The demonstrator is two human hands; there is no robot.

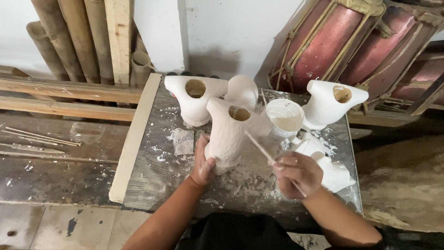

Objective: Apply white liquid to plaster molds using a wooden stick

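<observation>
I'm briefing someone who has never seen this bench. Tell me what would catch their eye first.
The white torso-shaped forms stand out: one at the centre, steadied by the left hand, two more behind it and at the right. The right hand holds a thin stick against the centre form, beside a white cup of pale liquid. Large red rope-laced drums lean at the upper right.

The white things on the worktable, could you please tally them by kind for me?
Hollow white torso-shaped forms: 4
White cups: 1
White lumps at the right: 1
Total: 6
</observation>
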